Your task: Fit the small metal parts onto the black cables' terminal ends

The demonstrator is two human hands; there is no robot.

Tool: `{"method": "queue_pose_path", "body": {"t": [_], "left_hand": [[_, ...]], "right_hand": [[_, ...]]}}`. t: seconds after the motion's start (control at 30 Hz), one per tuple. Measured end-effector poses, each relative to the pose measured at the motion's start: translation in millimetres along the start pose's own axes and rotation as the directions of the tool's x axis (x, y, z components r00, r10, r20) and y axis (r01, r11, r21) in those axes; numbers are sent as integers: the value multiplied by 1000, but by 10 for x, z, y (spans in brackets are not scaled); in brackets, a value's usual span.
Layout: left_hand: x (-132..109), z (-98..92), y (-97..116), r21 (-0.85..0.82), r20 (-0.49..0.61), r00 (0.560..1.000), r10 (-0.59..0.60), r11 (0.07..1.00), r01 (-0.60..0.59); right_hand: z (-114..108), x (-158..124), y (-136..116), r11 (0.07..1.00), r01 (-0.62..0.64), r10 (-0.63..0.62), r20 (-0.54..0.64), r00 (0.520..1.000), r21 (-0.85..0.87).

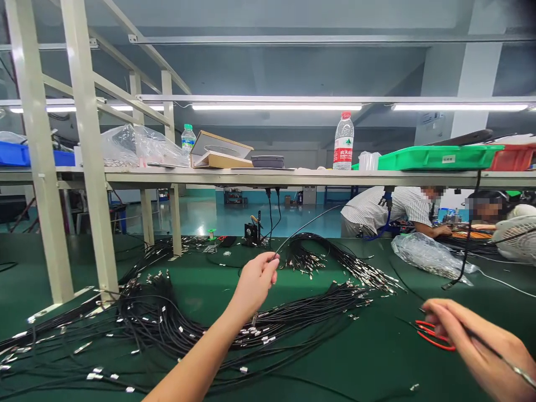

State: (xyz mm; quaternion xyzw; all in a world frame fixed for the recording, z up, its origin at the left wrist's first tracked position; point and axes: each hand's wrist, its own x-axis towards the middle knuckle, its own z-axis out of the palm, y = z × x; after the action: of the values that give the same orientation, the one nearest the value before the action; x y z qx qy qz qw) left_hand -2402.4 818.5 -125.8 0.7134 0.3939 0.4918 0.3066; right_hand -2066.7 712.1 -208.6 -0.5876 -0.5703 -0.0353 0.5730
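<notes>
Pinching a thin cable [302,226] between thumb and forefinger, the left hand [256,279] hangs above the green bench [377,349]. From that grip the cable rises away and rightward in a shallow arc, its long axis slanting toward the far side of the bench, until I lose it near a co-worker [374,206] in a striped shirt. Of the two hands, the left is plainly nearer this visible stretch. Well apart, lower and to the right of the left grip, the right hand [481,343] is curled closed on a dark strand [488,345] running back to a shiny end [523,375]; whether both hands hold one length, I cannot tell. Just left of the right grip lies a red-handled tool [438,339]. Below the left grip spreads a near bundle [301,312] of black cables; a far bundle [335,251] curves to its right.
</notes>
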Motion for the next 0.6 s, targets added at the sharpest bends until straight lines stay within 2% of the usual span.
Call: {"method": "queue_pose_path", "body": {"t": [0.07,0.13,0.23,0.33,0.47,0.53,0.6], "left_hand": [[186,94,-323,-42,-82,997,-15,999,11],[362,221,-605,-56,-98,995,-25,998,19],[642,449,-937,-63,-113,994,-15,998,8],[972,677,-1152,-58,-134,991,19,998,-27],[1510,915,-1319,-5,-190,979,71,997,-73],[1819,1014,-1408,52,-217,973,78,996,-69],[2128,1120,-1540,128,-228,971,65,991,-37]], "right_hand": [[64,210,150,997,5,-2,39,999,-75],[186,406,292,982,137,-128,76,989,-129],[454,676,525,935,320,-308,98,946,-152],[729,952,777,909,388,-377,96,921,-150],[1011,1404,1094,859,475,-472,62,879,-192],[1147,1673,1252,846,476,-478,52,877,-240],[1304,1945,1434,829,436,-428,106,898,-349]]}}
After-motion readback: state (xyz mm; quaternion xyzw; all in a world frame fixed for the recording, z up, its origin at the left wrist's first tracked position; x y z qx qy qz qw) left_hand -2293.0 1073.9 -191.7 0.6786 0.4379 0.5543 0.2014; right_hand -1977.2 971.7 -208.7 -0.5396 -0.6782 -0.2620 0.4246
